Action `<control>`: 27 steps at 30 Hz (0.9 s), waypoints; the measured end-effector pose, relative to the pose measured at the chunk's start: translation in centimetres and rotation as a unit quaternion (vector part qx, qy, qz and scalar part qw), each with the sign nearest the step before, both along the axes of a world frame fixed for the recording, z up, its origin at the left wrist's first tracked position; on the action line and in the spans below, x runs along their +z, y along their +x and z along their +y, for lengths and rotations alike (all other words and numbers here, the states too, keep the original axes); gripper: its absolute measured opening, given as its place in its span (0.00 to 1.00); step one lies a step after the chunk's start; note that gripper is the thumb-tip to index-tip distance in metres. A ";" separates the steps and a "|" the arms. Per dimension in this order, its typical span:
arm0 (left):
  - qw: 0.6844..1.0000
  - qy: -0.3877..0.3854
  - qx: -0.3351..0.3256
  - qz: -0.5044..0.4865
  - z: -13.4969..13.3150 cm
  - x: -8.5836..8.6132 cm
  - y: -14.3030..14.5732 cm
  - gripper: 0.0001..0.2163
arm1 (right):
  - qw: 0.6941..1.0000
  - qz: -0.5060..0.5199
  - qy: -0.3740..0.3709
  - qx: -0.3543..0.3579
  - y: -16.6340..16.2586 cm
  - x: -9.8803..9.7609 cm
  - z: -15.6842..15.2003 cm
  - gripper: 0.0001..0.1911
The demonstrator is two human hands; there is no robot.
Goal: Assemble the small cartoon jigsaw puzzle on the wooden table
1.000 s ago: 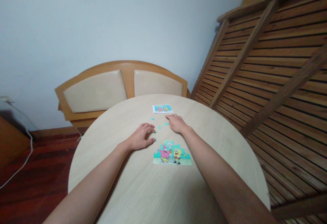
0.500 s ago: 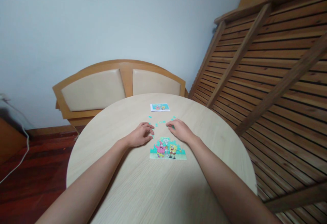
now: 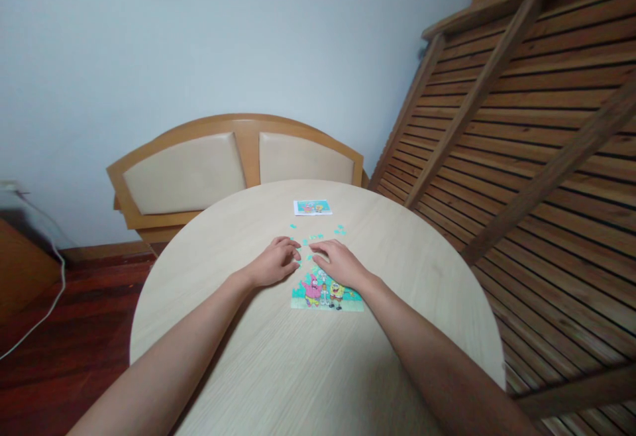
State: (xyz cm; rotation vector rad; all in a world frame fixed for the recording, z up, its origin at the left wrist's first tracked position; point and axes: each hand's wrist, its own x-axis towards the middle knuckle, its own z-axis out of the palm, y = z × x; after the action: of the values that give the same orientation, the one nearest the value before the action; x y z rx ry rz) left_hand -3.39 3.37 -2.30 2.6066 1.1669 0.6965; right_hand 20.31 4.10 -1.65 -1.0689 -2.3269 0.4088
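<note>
A partly assembled jigsaw puzzle (image 3: 325,298) lies flat on the round table, with a pink starfish, a squid figure and a yellow sponge figure on turquoise. At its upper left my left hand (image 3: 275,262) rests on the tabletop, fingers loosely bent and apart, with small turquoise pieces by the fingertips. My right hand (image 3: 342,264) reaches over the puzzle's upper right part and hides some of it. Its thumb and fingers are spread, pointing left, and a small turquoise puzzle piece (image 3: 309,257) shows just by the thumb tip.
Several loose turquoise pieces (image 3: 313,238) lie beyond my hands. Farther back is a picture card (image 3: 313,207) with the same figures. Past the pale table (image 3: 238,370) stand a padded wooden headboard (image 3: 183,174) and, at right, a leaning slatted wooden frame (image 3: 497,131).
My right hand has moved left and slightly nearer, from the loose pieces at the right to above the puzzle's top edge. My left hand has stayed in place.
</note>
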 end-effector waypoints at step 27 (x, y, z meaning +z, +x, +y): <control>0.998 0.029 0.046 0.016 -0.4 -0.3 0.9 0.03 | 0.988 -0.034 -0.075 -0.134 -1.9 -0.3 0.3 0.08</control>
State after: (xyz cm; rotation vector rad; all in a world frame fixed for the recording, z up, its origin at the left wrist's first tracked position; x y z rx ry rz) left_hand -2.48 2.98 -2.57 2.6348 1.3025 0.7205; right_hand 18.43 4.40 -1.96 -1.4683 -2.1950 0.4542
